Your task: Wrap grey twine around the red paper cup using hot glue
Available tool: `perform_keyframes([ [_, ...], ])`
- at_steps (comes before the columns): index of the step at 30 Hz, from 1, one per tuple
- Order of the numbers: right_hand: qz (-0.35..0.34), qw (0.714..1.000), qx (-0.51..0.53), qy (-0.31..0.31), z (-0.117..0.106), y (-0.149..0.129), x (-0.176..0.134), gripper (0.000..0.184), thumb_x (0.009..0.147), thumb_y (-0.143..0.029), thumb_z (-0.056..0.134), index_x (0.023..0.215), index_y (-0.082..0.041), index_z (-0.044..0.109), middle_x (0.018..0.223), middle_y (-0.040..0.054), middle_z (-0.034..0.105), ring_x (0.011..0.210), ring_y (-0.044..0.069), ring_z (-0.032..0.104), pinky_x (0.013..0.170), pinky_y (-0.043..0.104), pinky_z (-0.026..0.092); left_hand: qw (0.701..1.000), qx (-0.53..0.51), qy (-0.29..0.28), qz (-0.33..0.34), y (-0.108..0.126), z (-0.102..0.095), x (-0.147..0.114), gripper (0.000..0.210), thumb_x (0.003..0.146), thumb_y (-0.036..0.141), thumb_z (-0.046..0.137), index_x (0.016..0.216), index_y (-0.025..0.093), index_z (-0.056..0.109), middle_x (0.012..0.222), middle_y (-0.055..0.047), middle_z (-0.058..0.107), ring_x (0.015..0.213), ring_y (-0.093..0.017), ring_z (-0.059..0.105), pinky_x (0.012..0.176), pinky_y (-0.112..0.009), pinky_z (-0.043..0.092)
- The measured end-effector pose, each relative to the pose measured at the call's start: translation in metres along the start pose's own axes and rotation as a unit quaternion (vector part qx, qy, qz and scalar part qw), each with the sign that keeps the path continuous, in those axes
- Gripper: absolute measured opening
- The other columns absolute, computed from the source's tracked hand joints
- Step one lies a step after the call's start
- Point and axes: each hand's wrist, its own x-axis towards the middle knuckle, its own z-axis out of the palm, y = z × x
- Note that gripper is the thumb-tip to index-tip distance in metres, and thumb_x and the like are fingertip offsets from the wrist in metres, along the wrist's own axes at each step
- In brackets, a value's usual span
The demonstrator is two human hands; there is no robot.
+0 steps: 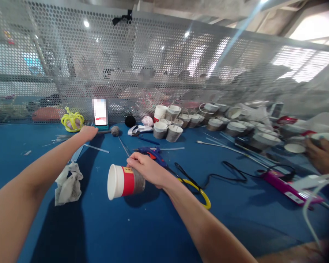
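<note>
My right hand (144, 166) is closed around the base end of a paper cup (128, 184), which lies tilted on its side with its white mouth facing left. The cup has a red band, and grey yarn is wound round its lower part. A grey strand runs from near my right fingers up to a small grey yarn ball (115, 130). My left hand (89, 134) reaches to the back left, just below a lit phone (100, 112) in a teal stand (102, 127). Its fingers are mostly hidden, and I cannot tell whether it holds anything.
A blue glue gun (155, 153) lies beyond my right hand, near a yellow ring (206, 200). Several grey-wrapped cups (174, 133) stand along the mesh panel (164, 69). Crumpled white material (68, 184) lies left. Another person's hand (322, 153) holds a cup beyond the purple power strip (286, 186).
</note>
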Motion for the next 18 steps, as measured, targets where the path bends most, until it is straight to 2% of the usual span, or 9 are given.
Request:
perform_keyframes([
  [3, 0.001, 1.000, -0.006, 0.002, -0.001, -0.001, 0.000, 0.025, 0.082, -0.038, 0.034, 0.077, -0.017, 0.047, 0.063, -0.0017, 0.048, 0.049, 0.007, 0.040, 0.042, 0.017, 0.030, 1.000, 0.005, -0.003, -0.008, -0.006, -0.003, -0.003, 0.024, 0.083, 0.021, 0.041, 0.104, 0.011, 0.049, 0.097, -0.011, 0.056, 0.091, -0.021, 0.054, 0.078, -0.040, 0.042],
  [7, 0.000, 1.000, -0.013, 0.005, -0.001, -0.002, 0.001, 0.026, 0.082, -0.039, 0.034, 0.077, -0.017, 0.047, 0.063, -0.0011, 0.048, 0.049, 0.007, 0.041, 0.040, 0.017, 0.028, 0.999, 0.001, -0.016, -0.030, -0.013, -0.004, -0.008, 0.028, 0.081, 0.026, 0.046, 0.106, 0.014, 0.048, 0.104, -0.008, 0.052, 0.089, -0.019, 0.053, 0.074, -0.038, 0.045],
  [10, -0.005, 1.000, -0.009, 0.006, 0.000, 0.000, 0.001, 0.027, 0.082, -0.040, 0.034, 0.078, -0.017, 0.047, 0.063, -0.0013, 0.048, 0.048, 0.007, 0.041, 0.040, 0.017, 0.029, 0.999, -0.011, -0.010, -0.039, -0.009, -0.010, -0.009, 0.028, 0.081, 0.026, 0.047, 0.106, 0.014, 0.048, 0.105, -0.008, 0.052, 0.089, -0.019, 0.053, 0.073, -0.038, 0.046],
  [11, -0.006, 1.000, -0.008, 0.006, 0.000, 0.001, 0.001, 0.027, 0.082, -0.041, 0.034, 0.078, -0.017, 0.047, 0.063, -0.0013, 0.048, 0.048, 0.007, 0.041, 0.040, 0.017, 0.029, 0.999, -0.017, -0.005, -0.037, -0.004, -0.013, -0.008, 0.028, 0.081, 0.026, 0.046, 0.106, 0.014, 0.048, 0.105, -0.008, 0.052, 0.090, -0.019, 0.053, 0.074, -0.038, 0.045],
  [13, -0.003, 1.000, -0.011, 0.005, 0.000, 0.001, 0.001, 0.027, 0.082, -0.041, 0.034, 0.078, -0.018, 0.047, 0.062, -0.0016, 0.047, 0.048, 0.007, 0.041, 0.040, 0.017, 0.030, 0.999, -0.035, 0.020, -0.017, 0.010, -0.020, -0.004, 0.031, 0.077, 0.028, 0.051, 0.103, 0.010, 0.052, 0.102, -0.016, 0.055, 0.095, -0.028, 0.052, 0.075, -0.039, 0.043],
  [15, 0.001, 1.000, -0.013, 0.005, 0.001, 0.002, 0.001, 0.027, 0.082, -0.041, 0.034, 0.078, -0.018, 0.047, 0.061, -0.0020, 0.047, 0.046, 0.007, 0.040, 0.039, 0.017, 0.030, 0.997, -0.058, 0.053, 0.019, 0.028, -0.026, 0.001, 0.043, 0.076, 0.035, 0.048, 0.113, 0.015, 0.045, 0.110, -0.015, 0.050, 0.100, -0.027, 0.050, 0.077, -0.034, 0.042],
  [18, -0.002, 1.000, -0.012, 0.008, 0.002, 0.001, 0.000, 0.026, 0.082, -0.040, 0.035, 0.078, -0.018, 0.047, 0.061, -0.0023, 0.047, 0.047, 0.007, 0.041, 0.040, 0.017, 0.030, 0.993, -0.080, 0.074, 0.051, 0.054, -0.033, 0.010, 0.049, 0.073, 0.037, 0.048, 0.118, 0.018, 0.040, 0.108, -0.014, 0.050, 0.092, -0.025, 0.054, 0.073, -0.031, 0.044],
])
